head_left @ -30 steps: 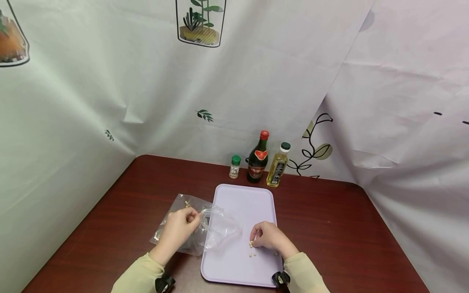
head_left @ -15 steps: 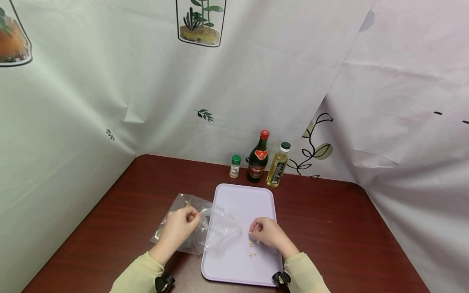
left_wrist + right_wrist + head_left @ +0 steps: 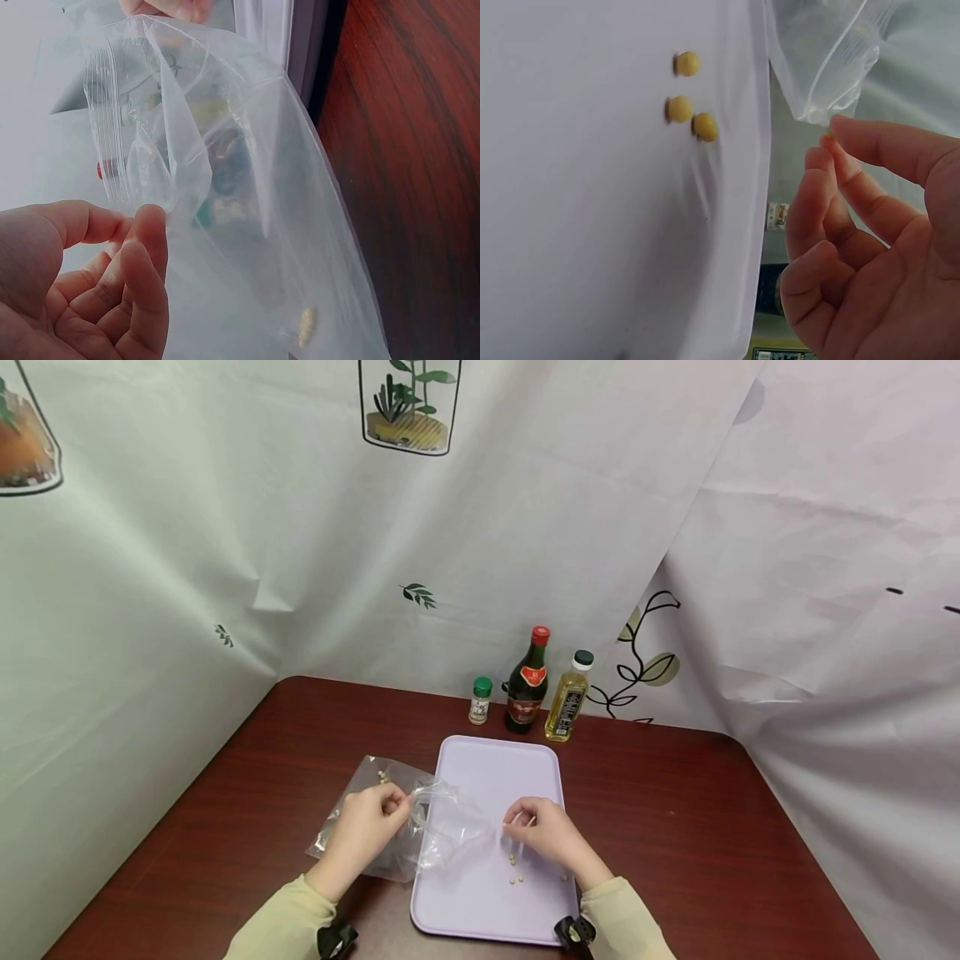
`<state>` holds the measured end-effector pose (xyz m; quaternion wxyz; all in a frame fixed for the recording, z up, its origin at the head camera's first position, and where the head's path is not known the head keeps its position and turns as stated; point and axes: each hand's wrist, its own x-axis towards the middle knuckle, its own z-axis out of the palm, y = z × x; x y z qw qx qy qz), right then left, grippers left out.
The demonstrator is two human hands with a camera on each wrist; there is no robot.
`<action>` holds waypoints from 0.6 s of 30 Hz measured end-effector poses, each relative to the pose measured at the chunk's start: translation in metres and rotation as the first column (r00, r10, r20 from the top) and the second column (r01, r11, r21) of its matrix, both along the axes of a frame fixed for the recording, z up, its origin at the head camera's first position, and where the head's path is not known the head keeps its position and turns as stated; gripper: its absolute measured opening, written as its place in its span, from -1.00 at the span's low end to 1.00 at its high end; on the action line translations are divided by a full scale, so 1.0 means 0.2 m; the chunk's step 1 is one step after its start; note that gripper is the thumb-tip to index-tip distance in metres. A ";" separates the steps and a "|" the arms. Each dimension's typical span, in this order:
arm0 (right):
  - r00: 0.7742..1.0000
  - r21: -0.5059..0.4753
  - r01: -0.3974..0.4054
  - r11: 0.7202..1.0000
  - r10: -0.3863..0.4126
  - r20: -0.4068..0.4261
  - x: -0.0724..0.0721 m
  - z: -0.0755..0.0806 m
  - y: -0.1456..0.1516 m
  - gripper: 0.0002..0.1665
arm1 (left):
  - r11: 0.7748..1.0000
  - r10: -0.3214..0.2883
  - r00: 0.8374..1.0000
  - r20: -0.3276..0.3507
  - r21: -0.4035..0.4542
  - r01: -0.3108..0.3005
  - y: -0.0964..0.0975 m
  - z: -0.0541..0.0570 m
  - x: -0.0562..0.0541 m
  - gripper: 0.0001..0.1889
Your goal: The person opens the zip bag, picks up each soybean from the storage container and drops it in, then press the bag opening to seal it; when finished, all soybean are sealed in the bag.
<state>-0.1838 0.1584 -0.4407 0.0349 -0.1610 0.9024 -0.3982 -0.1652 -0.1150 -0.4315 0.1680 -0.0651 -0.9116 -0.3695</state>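
Beans (image 3: 679, 109) dot the tray's (image 3: 487, 914) near end, below the right hand (image 3: 551, 835), thumb and finger pinched together, seemingly on one more. Left hand (image 3: 367, 822) pinches the clear bag (image 3: 446, 831), beans inside, draped over table (image 3: 675, 827) and tray. Beyond: shaker (image 3: 480, 703), dark bottle (image 3: 527, 685), yellow bottle (image 3: 567, 703).

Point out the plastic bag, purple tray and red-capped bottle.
Plastic bag (image 3: 247, 191): left wrist view, see-through side.
Purple tray (image 3: 500, 772): head view, bare far part of the surface.
Red-capped bottle (image 3: 527, 691): head view, dark body between its labels.
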 end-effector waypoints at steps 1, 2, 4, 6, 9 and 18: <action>1.000 -0.010 0.001 1.000 -0.001 -0.006 0.00 0.00 0.00 -0.94 | 1.000 0.001 1.000 0.000 0.001 -0.001 0.00 0.00 0.00 -0.72; 1.000 -0.021 0.000 1.000 0.000 -0.014 0.00 0.01 -0.01 -0.94 | 1.000 0.000 1.000 -0.002 0.002 0.000 0.00 0.00 0.00 -0.72; 1.000 -0.036 0.000 0.999 -0.001 -0.030 0.00 0.01 -0.01 -0.93 | 1.000 0.002 1.000 0.001 0.004 -0.002 0.00 0.00 0.00 -0.72; 0.999 -0.043 0.002 0.999 -0.004 -0.037 -0.01 0.01 -0.02 -0.93 | 1.000 0.003 1.000 0.008 0.007 -0.003 0.00 -0.01 0.00 -0.72; 0.999 -0.045 0.004 0.999 -0.005 -0.035 -0.01 0.01 -0.03 -0.93 | 1.000 0.004 1.000 0.015 0.008 -0.004 0.00 -0.01 0.00 -0.72; 1.000 -0.019 -0.004 1.000 0.004 0.004 -0.02 0.01 -0.04 -0.94 | 1.000 0.006 1.000 0.003 0.008 -0.006 0.00 -0.02 -0.01 -0.72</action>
